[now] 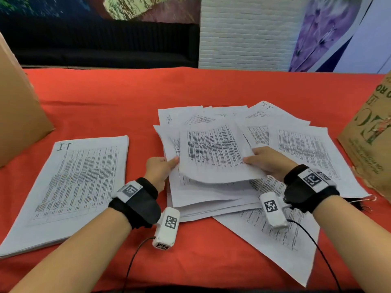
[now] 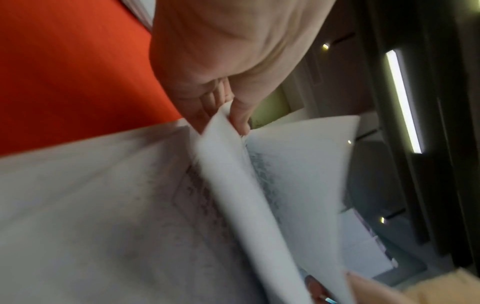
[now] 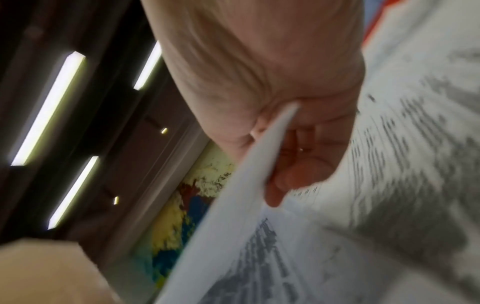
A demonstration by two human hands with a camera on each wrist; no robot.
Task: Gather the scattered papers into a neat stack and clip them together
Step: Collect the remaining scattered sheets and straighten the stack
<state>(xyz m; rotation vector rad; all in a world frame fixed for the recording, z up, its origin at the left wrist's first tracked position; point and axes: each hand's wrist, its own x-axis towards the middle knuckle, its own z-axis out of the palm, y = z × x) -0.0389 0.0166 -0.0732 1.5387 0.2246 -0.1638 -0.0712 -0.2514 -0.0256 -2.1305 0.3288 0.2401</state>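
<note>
Far left: plain brown cardboard box (image 1: 19,106) on the red-cloth tabletop (image 1: 127,92). Next to it, squared-up stack of white printed sheets (image 1: 69,187) marked "I.T", lying flat, untouched. Centre: left hand (image 1: 158,168) pinched the left edge of a white printed sheet (image 1: 213,151), thumb on top; right hand (image 1: 268,163) pinched its right edge, thumb on top, fingers under. Sheet was raised and bowed over the loose fanned pile of white printed papers (image 1: 296,144), which spread from centre to right. Far right: printed brown paper bag (image 1: 372,136) touching the pile's edge.
</note>
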